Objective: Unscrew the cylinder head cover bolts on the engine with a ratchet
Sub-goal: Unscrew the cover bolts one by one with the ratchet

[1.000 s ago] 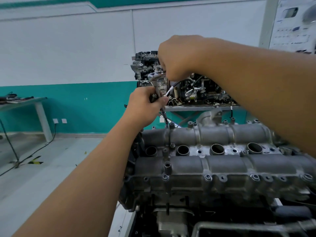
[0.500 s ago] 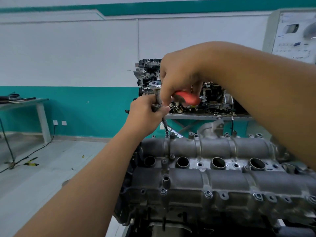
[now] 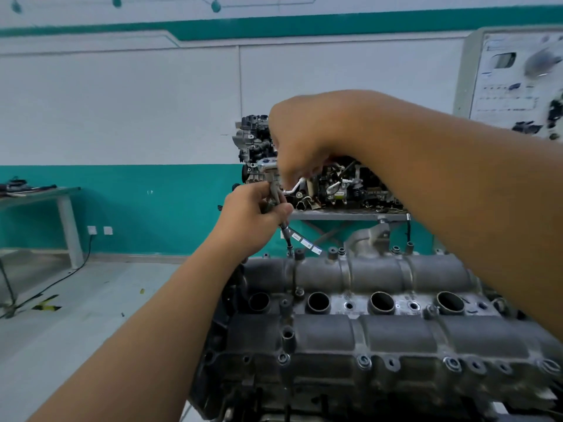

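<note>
The grey cylinder head cover (image 3: 365, 336) fills the lower right, with bolts along its front flange (image 3: 364, 361) and back edge. A ratchet (image 3: 268, 166) with a long extension (image 3: 286, 236) stands nearly upright over the cover's far left corner, its tip at a bolt (image 3: 292, 250) there. My left hand (image 3: 256, 214) grips the extension just under the ratchet head. My right hand (image 3: 301, 141) curls over the ratchet from above and hides its handle.
A second engine (image 3: 320, 178) sits on a metal stand (image 3: 350, 216) behind the cover. A table (image 3: 39, 193) stands at the far left by the teal wall, with a cable on the floor. A training panel (image 3: 518, 80) hangs at the upper right.
My right hand has swung over the ratchet, and the red handle seen half a second ago is now hidden. My left hand keeps its grip on the extension. The camera has tilted down slightly.
</note>
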Motion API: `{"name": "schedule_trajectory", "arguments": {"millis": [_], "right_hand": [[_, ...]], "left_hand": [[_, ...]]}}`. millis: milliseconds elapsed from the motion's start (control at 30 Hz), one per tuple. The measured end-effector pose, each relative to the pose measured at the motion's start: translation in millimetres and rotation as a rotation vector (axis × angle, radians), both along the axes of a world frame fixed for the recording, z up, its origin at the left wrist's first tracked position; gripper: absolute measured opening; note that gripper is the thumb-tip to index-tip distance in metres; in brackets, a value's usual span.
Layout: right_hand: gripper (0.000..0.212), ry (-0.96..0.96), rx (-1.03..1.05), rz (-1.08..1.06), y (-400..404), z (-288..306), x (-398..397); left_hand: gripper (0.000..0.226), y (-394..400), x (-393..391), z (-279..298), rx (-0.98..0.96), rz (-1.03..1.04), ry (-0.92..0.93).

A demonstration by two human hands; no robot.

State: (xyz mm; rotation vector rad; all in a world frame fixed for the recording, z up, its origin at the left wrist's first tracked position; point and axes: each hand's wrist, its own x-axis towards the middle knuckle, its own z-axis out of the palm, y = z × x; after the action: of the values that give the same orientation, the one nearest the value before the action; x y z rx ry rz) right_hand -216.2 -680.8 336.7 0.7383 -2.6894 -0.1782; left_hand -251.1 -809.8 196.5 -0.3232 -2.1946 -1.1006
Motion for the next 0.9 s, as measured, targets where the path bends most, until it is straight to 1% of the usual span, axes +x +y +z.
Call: {"name": "schedule_trajectory", "arguments": {"millis": [33, 67, 100, 133, 200, 233, 267, 333, 367, 400, 433, 467, 500, 533, 567, 633, 667, 700, 733, 767, 800, 833, 900], "right_hand": [[0.021, -0.144, -0.025, 0.0, -2.1, 1.6, 4.0], [0.021, -0.213, -0.042, -0.001, -3.9, 2.8, 4.8], [0.019, -0.191, -0.05, 0.0, -3.4, 3.6, 2.5], [0.017, -0.099, -0.063, 0.004, -2.7, 3.7, -1.4], [0.022, 0.178, -0.074, 0.005, -0.2, -0.5, -8.3], [0.021, 0.192, -0.085, 0.014, -0.7, -2.0, -9.1], [0.018, 0.116, -0.078, 0.021, -1.8, -2.8, -8.6], [0.02, -0.131, -0.074, 0.0, -4.8, -1.6, 0.7], [0.021, -0.198, -0.079, -0.009, -5.2, -1.2, 4.7], [0.017, -0.19, -0.069, -0.01, -5.3, -0.6, 3.9], [0.011, -0.109, -0.046, -0.01, -4.1, -0.6, 0.6], [0.009, 0.037, -0.027, -0.009, -2.7, -1.2, -2.2], [0.014, 0.166, -0.038, -0.009, -1.0, -2.6, -2.6], [0.017, 0.182, -0.042, -0.006, -0.1, -3.5, -2.0], [0.017, 0.091, -0.044, -0.003, -1.0, -3.8, -0.6], [0.019, -0.157, -0.089, -0.007, -4.6, -4.9, 7.3], [0.017, -0.189, -0.118, 0.0, -5.2, -5.1, 7.6], [0.013, -0.139, -0.111, 0.001, -5.3, -4.4, 4.6], [0.012, -0.017, -0.092, 0.004, -5.1, -4.6, -0.3], [0.016, 0.123, -0.088, 0.003, -4.6, -4.9, -4.7], [0.019, 0.205, -0.101, 0.009, -3.7, -6.1, -6.8], [0.018, 0.179, -0.096, -0.002, -3.6, -6.5, -7.2], [0.015, -0.059, -0.072, -0.011, -5.9, -6.0, -2.2]], "left_hand": [[0.02, -0.3, 0.1, -0.9, -0.018, 0.034, 0.031], [0.022, -1.2, 0.1, -1.5, -0.027, 0.056, 0.046], [0.021, -2.1, -0.6, -1.2, -0.018, 0.052, 0.027], [0.018, -2.9, -1.7, -0.2, -0.002, 0.025, -0.007], [0.016, -2.7, 0.0, 0.4, 0.024, -0.024, -0.042], [0.016, -2.7, -0.2, 0.7, 0.03, -0.029, -0.035], [0.015, -2.5, -0.6, 0.4, 0.026, -0.024, -0.023], [0.015, -2.4, -0.9, 0.2, -0.008, 0.016, 0.018], [0.015, -3.4, -1.1, 0.1, -0.011, 0.027, 0.024], [0.014, -3.7, -1.2, 0.6, 0.0, 0.021, 0.011], [0.014, -3.9, -1.0, 0.8, 0.016, 0.003, -0.008], [0.014, -4.1, -0.6, 0.9, 0.025, -0.012, -0.022], [0.014, -3.8, -0.1, 0.5, 0.025, -0.022, -0.024], [0.014, -4.0, -0.1, 0.3, 0.016, -0.023, -0.017], [0.014, -3.7, -0.6, 0.1, 0.002, -0.014, -0.002], [0.015, -5.7, -3.4, -0.4, -0.032, 0.006, 0.021], [0.014, -6.2, -5.2, -0.2, -0.04, 0.009, 0.015], [0.013, -6.9, -5.8, 0.4, -0.03, 0.004, -0.003], [0.013, -7.3, -5.6, 0.7, -0.008, -0.01, -0.02], [0.015, -7.4, -4.6, 0.6, 0.009, -0.03, -0.029], [0.018, -6.9, -3.8, 0.3, 0.012, -0.043, -0.032], [0.019, -6.0, -3.5, 0.2, 0.007, -0.039, -0.029], [0.018, -5.7, -5.0, -0.4, -0.003, -0.018, -0.013]]}}
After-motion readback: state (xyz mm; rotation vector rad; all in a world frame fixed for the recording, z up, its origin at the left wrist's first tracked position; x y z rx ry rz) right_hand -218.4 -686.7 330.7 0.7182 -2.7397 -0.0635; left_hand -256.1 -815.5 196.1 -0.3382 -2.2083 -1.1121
